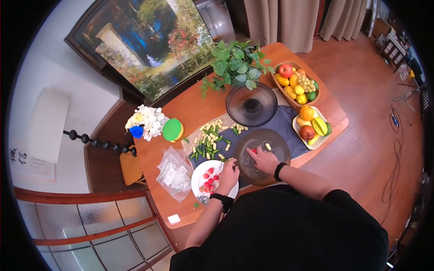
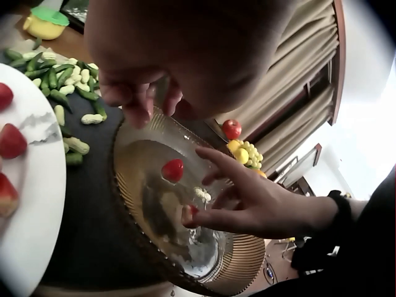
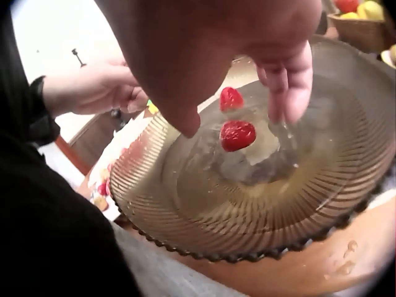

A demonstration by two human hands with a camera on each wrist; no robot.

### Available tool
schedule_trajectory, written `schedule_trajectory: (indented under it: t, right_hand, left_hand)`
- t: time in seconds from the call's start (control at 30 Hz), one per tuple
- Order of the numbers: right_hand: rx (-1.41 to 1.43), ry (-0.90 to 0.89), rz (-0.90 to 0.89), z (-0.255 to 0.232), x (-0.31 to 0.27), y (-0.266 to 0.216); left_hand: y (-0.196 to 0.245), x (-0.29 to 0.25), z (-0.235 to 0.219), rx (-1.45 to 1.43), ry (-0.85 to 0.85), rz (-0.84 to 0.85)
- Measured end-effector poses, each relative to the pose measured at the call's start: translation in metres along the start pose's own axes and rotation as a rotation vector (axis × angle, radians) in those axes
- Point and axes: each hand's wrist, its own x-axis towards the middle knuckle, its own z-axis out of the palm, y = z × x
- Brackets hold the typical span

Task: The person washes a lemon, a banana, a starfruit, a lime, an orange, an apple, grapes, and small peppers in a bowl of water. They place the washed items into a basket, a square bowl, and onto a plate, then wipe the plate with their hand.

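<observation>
My right hand point(image 1: 266, 161) reaches into the ribbed glass bowl point(image 2: 133, 207), thumb and fingers apart. In the right wrist view, two strawberries point(image 3: 238, 135) lie between its thumb and fingers; in the left wrist view, one point(image 2: 189, 214) is right at a fingertip, contact unclear. Another strawberry point(image 2: 172, 170) and a pale peanut point(image 2: 202, 194) are in the bowl's water. Above the right edge of the white plate point(image 1: 197, 178), my left hand point(image 1: 229, 177) hovers with loosely bent fingers, holding nothing visible. Several red strawberries point(image 1: 210, 180) are on the plate.
Peanuts and green peppers point(image 1: 210, 142) lie behind the plate on dark cloth. A plastic bag point(image 1: 174, 174) sits left. Behind the bowl are a dark glass dish point(image 1: 235, 110) and leafy plant point(image 1: 237, 63); a fruit basket point(image 1: 289, 100) and fruit tray point(image 1: 320, 143) stand right.
</observation>
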Motion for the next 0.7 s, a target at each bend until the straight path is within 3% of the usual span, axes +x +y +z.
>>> schedule_trajectory:
  t: [0.1,0.17,0.3,0.37,0.43,0.5,0.53,0.57,0.6,0.63,0.7]
  right_hand:
    - [-0.019,-0.041,-0.051,0.033,0.008,0.01]
    - [0.029,-0.157,-0.058,0.04,0.003,0.018]
    - [0.202,-0.185,-0.007,0.021,-0.004,0.018]
    - [0.377,-0.022,0.091,-0.004,-0.003,0.004]
    - [0.421,-0.067,0.074,-0.025,0.005,-0.014]
    - [0.775,-0.374,0.109,-0.057,0.01,-0.042]
    - [0.775,-0.373,0.103,-0.053,0.016,-0.049]
    - [0.775,-0.355,0.011,-0.043,0.02,-0.056]
    - [0.775,-0.338,-0.081,-0.034,0.024,-0.062]
    - [0.778,-0.339,-0.085,-0.026,0.029,-0.067]
    - [0.785,-0.322,-0.078,-0.006,0.039,-0.077]
  left_hand:
    - [-0.01,-0.016,-0.004,-0.028,0.019,-0.059]
    - [-0.018,-0.022,-0.006,-0.026,-0.092,-0.16]
    - [-0.009,-0.033,-0.014,-0.169,-0.164,-0.201]
    - [0.016,-0.03,-0.027,-0.425,-0.271,-0.339]
    - [0.02,-0.026,-0.029,-0.462,-0.338,-0.348]
    - [0.036,-0.023,-0.033,-0.626,-0.331,-0.496]
    - [0.03,-0.02,-0.033,-0.743,-0.4,-0.512]
    - [0.028,-0.019,-0.033,-0.742,-0.395,-0.513]
    - [0.025,-0.019,-0.033,-0.918,-0.423,-0.568]
    - [0.018,-0.018,-0.032,-1.095,-0.449,-0.622]
    - [0.003,-0.023,-0.039,-1.151,-0.433,-0.602]
